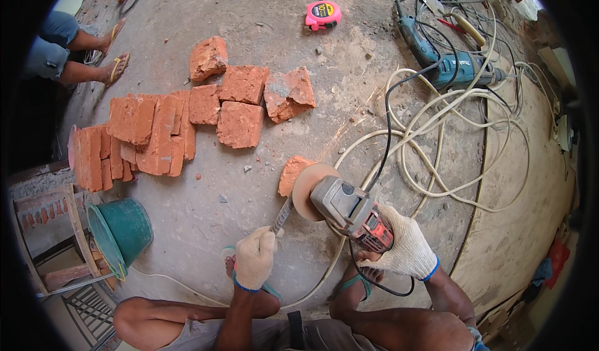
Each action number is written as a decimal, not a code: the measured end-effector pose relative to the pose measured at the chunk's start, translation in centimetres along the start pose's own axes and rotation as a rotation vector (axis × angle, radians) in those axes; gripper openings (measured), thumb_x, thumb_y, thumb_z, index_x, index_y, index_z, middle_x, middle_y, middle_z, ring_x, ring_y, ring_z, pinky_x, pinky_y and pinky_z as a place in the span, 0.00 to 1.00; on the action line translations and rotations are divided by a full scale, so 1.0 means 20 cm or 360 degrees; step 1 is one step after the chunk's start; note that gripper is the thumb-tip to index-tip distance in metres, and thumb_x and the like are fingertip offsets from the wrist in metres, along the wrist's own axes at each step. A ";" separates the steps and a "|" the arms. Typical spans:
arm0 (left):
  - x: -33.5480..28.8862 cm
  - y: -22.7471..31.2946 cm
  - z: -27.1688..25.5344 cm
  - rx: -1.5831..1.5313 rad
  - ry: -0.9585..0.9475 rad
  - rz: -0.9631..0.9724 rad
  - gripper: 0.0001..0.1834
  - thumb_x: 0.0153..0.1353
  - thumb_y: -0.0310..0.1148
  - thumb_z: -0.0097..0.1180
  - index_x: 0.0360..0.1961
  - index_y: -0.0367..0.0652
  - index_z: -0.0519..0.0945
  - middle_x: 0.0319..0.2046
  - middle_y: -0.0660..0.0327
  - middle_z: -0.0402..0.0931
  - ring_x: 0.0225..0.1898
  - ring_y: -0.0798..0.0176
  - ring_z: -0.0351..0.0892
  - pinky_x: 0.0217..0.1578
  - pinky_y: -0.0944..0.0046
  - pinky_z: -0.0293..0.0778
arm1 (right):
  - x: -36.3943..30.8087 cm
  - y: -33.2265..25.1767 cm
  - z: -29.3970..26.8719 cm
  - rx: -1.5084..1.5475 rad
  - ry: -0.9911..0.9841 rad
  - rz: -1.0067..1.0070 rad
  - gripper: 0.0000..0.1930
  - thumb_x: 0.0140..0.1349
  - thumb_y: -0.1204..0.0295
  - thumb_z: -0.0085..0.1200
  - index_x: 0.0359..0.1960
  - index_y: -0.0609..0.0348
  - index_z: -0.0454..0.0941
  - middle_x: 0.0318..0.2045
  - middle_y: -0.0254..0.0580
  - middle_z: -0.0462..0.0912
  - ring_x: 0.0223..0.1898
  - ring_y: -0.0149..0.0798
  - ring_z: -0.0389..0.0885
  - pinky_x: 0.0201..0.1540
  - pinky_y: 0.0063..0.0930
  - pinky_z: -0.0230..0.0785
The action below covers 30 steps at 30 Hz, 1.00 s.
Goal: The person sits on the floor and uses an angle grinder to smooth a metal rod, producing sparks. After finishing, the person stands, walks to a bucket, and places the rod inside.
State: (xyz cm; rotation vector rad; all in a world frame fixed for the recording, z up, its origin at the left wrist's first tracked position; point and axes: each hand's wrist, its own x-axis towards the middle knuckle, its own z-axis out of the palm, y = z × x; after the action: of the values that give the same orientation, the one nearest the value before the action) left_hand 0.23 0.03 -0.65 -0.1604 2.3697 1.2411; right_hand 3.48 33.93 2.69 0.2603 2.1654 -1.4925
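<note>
My right hand (404, 246), in a white knit glove, grips a grey and red angle grinder (350, 211) whose round disc (307, 189) spins against a metal bar. My left hand (254, 257), also gloved, holds that ribbed steel bar (282, 216) near its lower end. Sparks fly up and to the right from the disc. A broken piece of red brick (292, 173) lies under the bar's far end. My bare feet in green sandals rest on the concrete floor below the hands.
Several red brick pieces (240, 101) and a stack of bricks (134, 142) lie to the upper left. A green bucket (120, 231) sits at left. White cables (437, 139), a blue power drill (446, 61) and a pink tape measure (322, 14) lie beyond. Another person's sandalled feet (112, 55) are at top left.
</note>
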 end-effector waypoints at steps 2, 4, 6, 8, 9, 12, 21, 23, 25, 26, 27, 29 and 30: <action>0.01 0.00 -0.01 0.0078 0.0032 0.0017 0.15 0.77 0.32 0.55 0.46 0.32 0.90 0.27 0.55 0.83 0.27 0.62 0.82 0.33 0.59 0.78 | 0.00 0.00 0.00 -0.0016 0.0004 -0.0008 0.47 0.50 0.52 0.83 0.69 0.64 0.77 0.51 0.58 0.90 0.53 0.52 0.93 0.58 0.41 0.84; 0.00 0.01 0.00 0.0061 0.0035 0.0058 0.17 0.78 0.31 0.52 0.46 0.28 0.89 0.27 0.56 0.82 0.28 0.64 0.80 0.34 0.59 0.77 | 0.00 0.00 0.00 -0.0039 0.0004 0.0009 0.47 0.50 0.52 0.83 0.69 0.64 0.77 0.52 0.58 0.90 0.53 0.52 0.93 0.58 0.41 0.84; 0.00 0.00 0.00 0.0068 0.0052 0.0075 0.17 0.78 0.31 0.52 0.46 0.28 0.89 0.27 0.55 0.83 0.28 0.63 0.80 0.34 0.59 0.77 | 0.00 0.00 0.00 -0.0006 0.0009 0.0001 0.47 0.50 0.53 0.83 0.69 0.63 0.77 0.52 0.58 0.90 0.53 0.53 0.93 0.58 0.41 0.84; 0.01 0.00 -0.01 0.0087 0.0078 0.0078 0.14 0.76 0.32 0.57 0.47 0.32 0.90 0.29 0.52 0.84 0.28 0.59 0.83 0.34 0.57 0.78 | 0.00 0.01 0.00 -0.0006 0.0014 0.0001 0.47 0.51 0.53 0.83 0.69 0.63 0.77 0.52 0.58 0.90 0.53 0.53 0.93 0.58 0.41 0.83; 0.01 -0.01 -0.01 0.0089 0.0066 0.0068 0.14 0.76 0.32 0.57 0.47 0.32 0.90 0.29 0.52 0.84 0.29 0.59 0.83 0.34 0.57 0.78 | 0.00 0.01 0.00 -0.0014 0.0016 0.0000 0.47 0.51 0.53 0.83 0.69 0.63 0.77 0.52 0.58 0.90 0.53 0.53 0.93 0.59 0.41 0.83; 0.01 -0.01 -0.01 0.0113 0.0052 0.0045 0.14 0.76 0.32 0.58 0.48 0.32 0.90 0.30 0.52 0.85 0.29 0.58 0.84 0.35 0.57 0.79 | 0.00 0.01 0.00 -0.0035 -0.0010 0.0021 0.47 0.51 0.53 0.82 0.70 0.63 0.76 0.52 0.58 0.90 0.54 0.53 0.93 0.59 0.42 0.84; 0.01 -0.01 0.00 0.0083 0.0112 0.0100 0.16 0.76 0.32 0.56 0.47 0.29 0.89 0.30 0.54 0.84 0.30 0.62 0.82 0.35 0.59 0.78 | -0.01 0.03 -0.01 -0.0017 -0.0012 0.0051 0.49 0.51 0.55 0.83 0.72 0.63 0.74 0.54 0.59 0.89 0.55 0.53 0.93 0.59 0.42 0.83; 0.01 0.00 0.01 0.0036 0.0131 0.0090 0.19 0.79 0.34 0.51 0.45 0.28 0.89 0.27 0.60 0.81 0.29 0.68 0.78 0.33 0.62 0.75 | -0.01 0.03 -0.01 0.0003 0.0000 0.0032 0.50 0.50 0.55 0.83 0.73 0.63 0.73 0.55 0.59 0.89 0.56 0.52 0.92 0.60 0.41 0.83; 0.00 0.00 0.00 -0.0032 0.0102 -0.0001 0.20 0.79 0.35 0.50 0.46 0.28 0.89 0.27 0.62 0.81 0.29 0.69 0.77 0.33 0.63 0.75 | -0.01 0.03 -0.01 -0.0014 0.0011 0.0011 0.52 0.50 0.55 0.84 0.75 0.63 0.72 0.55 0.59 0.89 0.56 0.51 0.92 0.60 0.41 0.82; 0.00 0.00 0.00 -0.0049 0.0098 -0.0042 0.20 0.80 0.35 0.50 0.47 0.28 0.88 0.26 0.62 0.80 0.29 0.70 0.77 0.32 0.64 0.74 | -0.02 0.03 -0.01 -0.0013 -0.0003 0.0006 0.52 0.50 0.55 0.84 0.75 0.63 0.72 0.55 0.59 0.89 0.57 0.51 0.92 0.60 0.40 0.82; 0.00 -0.01 0.00 -0.0069 0.0086 -0.0040 0.20 0.80 0.35 0.49 0.47 0.28 0.88 0.26 0.63 0.80 0.29 0.70 0.77 0.32 0.64 0.74 | -0.03 0.03 -0.02 -0.0025 -0.0023 0.0046 0.52 0.49 0.55 0.85 0.75 0.64 0.72 0.55 0.59 0.89 0.57 0.51 0.92 0.61 0.40 0.82; 0.00 -0.01 -0.01 -0.0068 0.0088 -0.0038 0.21 0.80 0.36 0.49 0.48 0.28 0.88 0.26 0.64 0.80 0.29 0.71 0.77 0.32 0.65 0.74 | -0.04 0.02 -0.02 -0.0005 -0.0049 0.0062 0.52 0.49 0.55 0.85 0.74 0.64 0.72 0.55 0.58 0.89 0.57 0.51 0.92 0.61 0.40 0.82; -0.01 -0.01 -0.01 -0.0089 0.0074 -0.0061 0.20 0.79 0.35 0.50 0.48 0.28 0.88 0.27 0.61 0.80 0.28 0.69 0.77 0.33 0.63 0.75 | -0.04 0.02 -0.02 0.0026 -0.0052 0.0040 0.52 0.49 0.55 0.85 0.74 0.63 0.73 0.55 0.58 0.89 0.57 0.51 0.92 0.61 0.39 0.82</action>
State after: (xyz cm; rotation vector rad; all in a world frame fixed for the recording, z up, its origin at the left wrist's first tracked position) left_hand 0.36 -0.24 -0.74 -0.2534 2.3607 1.2999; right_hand 4.19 34.62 2.89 0.2660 2.1175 -1.4911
